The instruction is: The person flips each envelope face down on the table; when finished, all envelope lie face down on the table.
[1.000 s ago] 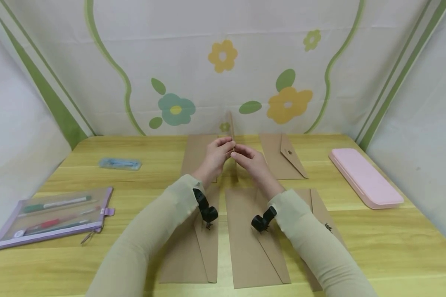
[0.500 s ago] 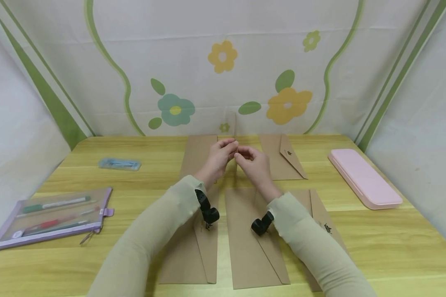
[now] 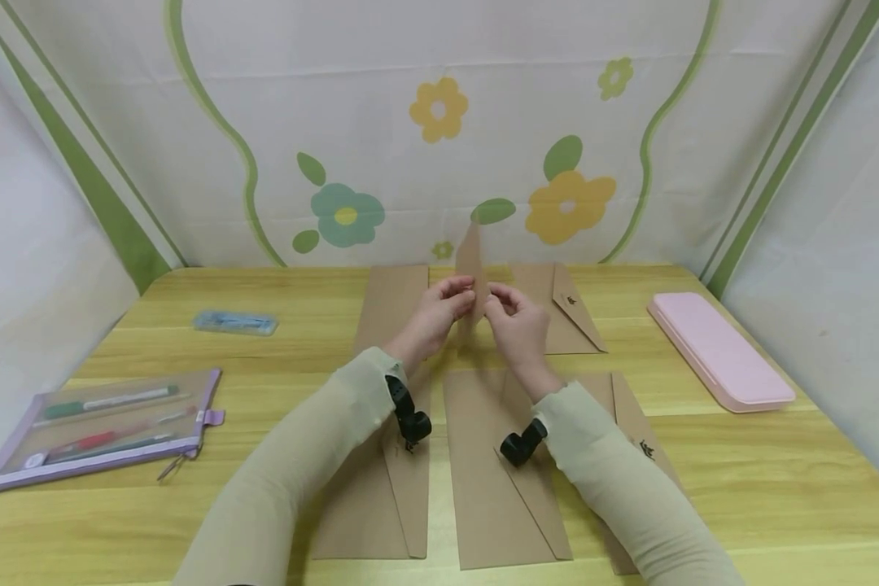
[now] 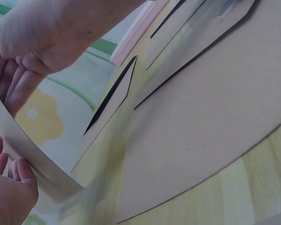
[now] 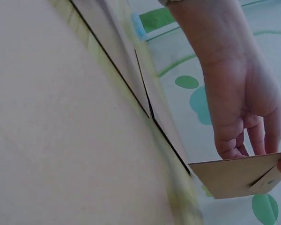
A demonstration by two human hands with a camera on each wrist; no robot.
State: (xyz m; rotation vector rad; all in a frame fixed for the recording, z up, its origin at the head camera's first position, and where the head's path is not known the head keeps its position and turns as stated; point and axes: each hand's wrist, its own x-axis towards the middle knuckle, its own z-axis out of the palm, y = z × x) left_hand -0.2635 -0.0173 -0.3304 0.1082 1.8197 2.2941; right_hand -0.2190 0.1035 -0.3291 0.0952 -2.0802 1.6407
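Observation:
A kraft-paper envelope [image 3: 470, 260] stands upright, nearly edge-on, between my two hands in the head view. My left hand [image 3: 439, 316] pinches it from the left with curled fingers. From the right, my right hand [image 3: 518, 325] grips its near edge, thumb and fingers close to the paper. In the left wrist view the envelope [image 4: 42, 171] runs between the two hands. The right wrist view shows its flap side, with the left hand [image 5: 241, 101] at its edge. Part of the envelope is hidden by fingers.
More kraft envelopes lie on the wooden table: back left [image 3: 388, 305], back right [image 3: 538, 321], front left [image 3: 366, 496], front middle [image 3: 487, 496] and one partly under the right sleeve [image 3: 630, 407]. A pink case [image 3: 718, 346], blue box [image 3: 236, 322] and pencil pouch [image 3: 110, 419] lie outward.
The envelope has turned from edge-on to show more of its face and shifted slightly right. My hands have moved a little apart, the right one to the right.

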